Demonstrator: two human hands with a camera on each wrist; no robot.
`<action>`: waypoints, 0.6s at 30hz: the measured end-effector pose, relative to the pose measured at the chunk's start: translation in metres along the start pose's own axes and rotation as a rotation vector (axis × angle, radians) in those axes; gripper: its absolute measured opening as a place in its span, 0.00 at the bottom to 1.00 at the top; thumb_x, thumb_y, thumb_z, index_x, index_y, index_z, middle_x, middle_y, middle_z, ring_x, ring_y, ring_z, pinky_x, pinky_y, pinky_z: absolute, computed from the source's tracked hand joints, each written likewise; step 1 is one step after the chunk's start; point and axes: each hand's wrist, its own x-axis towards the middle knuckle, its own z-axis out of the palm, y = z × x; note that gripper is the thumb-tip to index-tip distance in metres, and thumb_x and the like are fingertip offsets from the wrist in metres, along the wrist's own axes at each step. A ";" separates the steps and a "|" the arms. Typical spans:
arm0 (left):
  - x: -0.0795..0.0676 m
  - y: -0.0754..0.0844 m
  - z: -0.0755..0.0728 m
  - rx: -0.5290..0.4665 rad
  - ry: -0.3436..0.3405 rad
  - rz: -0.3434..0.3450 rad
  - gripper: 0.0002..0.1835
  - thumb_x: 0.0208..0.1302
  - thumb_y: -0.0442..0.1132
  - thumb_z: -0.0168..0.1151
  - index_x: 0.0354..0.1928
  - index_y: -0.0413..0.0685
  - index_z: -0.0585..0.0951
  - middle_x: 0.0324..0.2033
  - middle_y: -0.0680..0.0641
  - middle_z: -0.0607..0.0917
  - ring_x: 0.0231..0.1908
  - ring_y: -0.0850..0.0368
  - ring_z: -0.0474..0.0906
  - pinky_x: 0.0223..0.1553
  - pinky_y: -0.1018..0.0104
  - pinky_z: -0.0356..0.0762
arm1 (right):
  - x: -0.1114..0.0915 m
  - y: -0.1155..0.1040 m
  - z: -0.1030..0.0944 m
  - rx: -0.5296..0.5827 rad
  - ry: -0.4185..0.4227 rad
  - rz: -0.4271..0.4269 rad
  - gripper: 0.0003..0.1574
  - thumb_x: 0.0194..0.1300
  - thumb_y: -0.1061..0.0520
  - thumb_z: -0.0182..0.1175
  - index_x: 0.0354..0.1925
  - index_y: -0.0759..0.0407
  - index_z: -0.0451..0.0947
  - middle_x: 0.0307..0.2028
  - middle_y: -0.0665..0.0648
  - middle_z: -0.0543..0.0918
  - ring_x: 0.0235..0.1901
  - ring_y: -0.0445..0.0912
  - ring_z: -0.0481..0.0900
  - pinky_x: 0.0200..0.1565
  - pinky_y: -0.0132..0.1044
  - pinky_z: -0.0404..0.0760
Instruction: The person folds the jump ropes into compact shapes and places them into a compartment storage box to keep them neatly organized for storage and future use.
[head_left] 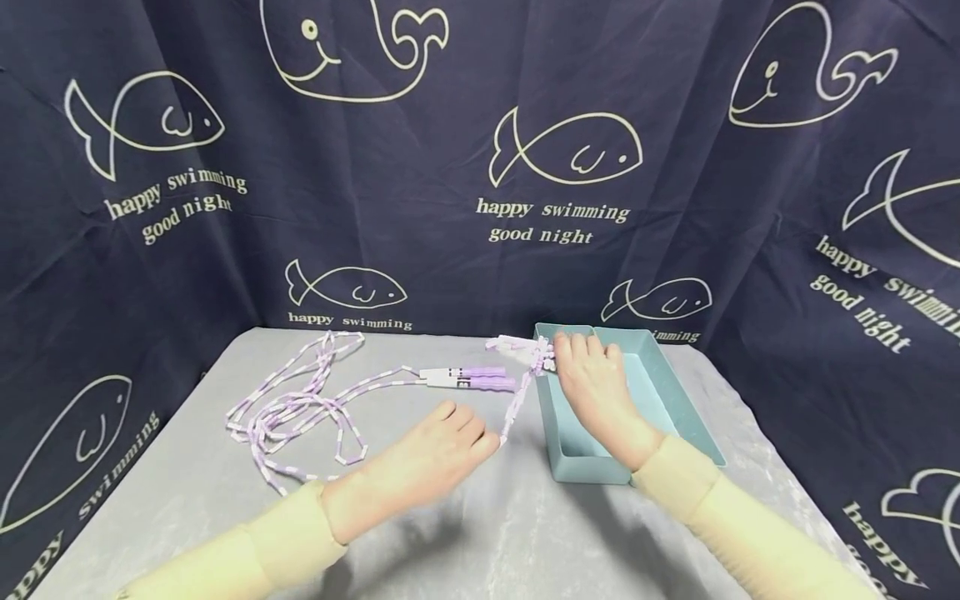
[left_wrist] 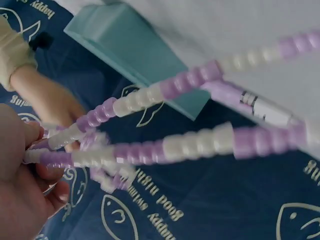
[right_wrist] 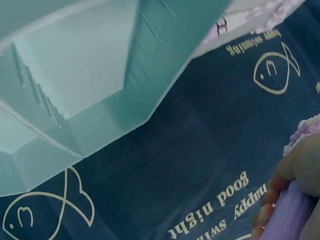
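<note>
My left hand (head_left: pixel 442 442) pinches two strands of a purple-and-white beaded jump rope (left_wrist: pixel 140 152), low over the table left of the tray. Those strands run up from my left fingers toward the bundled part of that rope (head_left: pixel 538 357). In the head view my right hand (head_left: pixel 596 379) overlaps the left rim of the tray; it grips the rope's bundle with a purple handle (right_wrist: pixel 289 215) showing under its fingers. A second beaded jump rope (head_left: pixel 300 408) lies loosely looped on the table's left, its white-and-purple handles (head_left: pixel 468 379) side by side near the middle.
The teal tray (head_left: pixel 678 400) with a divider stands on the right of the grey-clothed table (head_left: pixel 405 550). Dark blue fabric (head_left: pixel 420 200) with fish drawings and lettering hangs behind and at both sides.
</note>
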 end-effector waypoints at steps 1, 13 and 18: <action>0.002 -0.002 -0.003 0.002 0.019 0.000 0.04 0.58 0.34 0.48 0.32 0.51 0.71 0.23 0.53 0.72 0.26 0.54 0.67 0.33 0.64 0.61 | -0.002 0.000 0.001 -0.008 -0.002 -0.020 0.14 0.64 0.63 0.36 0.38 0.64 0.70 0.23 0.59 0.69 0.23 0.55 0.68 0.23 0.43 0.60; 0.034 -0.029 -0.027 0.174 0.203 0.005 0.09 0.61 0.28 0.43 0.31 0.48 0.73 0.18 0.51 0.71 0.22 0.54 0.67 0.29 0.66 0.62 | -0.015 -0.002 -0.004 -0.024 -0.014 -0.284 0.18 0.63 0.64 0.34 0.40 0.60 0.71 0.24 0.58 0.69 0.23 0.52 0.66 0.26 0.41 0.60; 0.047 -0.037 -0.028 0.226 0.231 -0.040 0.10 0.59 0.27 0.43 0.33 0.45 0.74 0.16 0.52 0.70 0.20 0.55 0.64 0.28 0.67 0.60 | -0.015 -0.006 -0.005 0.009 0.007 -0.377 0.15 0.62 0.63 0.34 0.37 0.59 0.69 0.23 0.57 0.68 0.22 0.51 0.65 0.26 0.41 0.61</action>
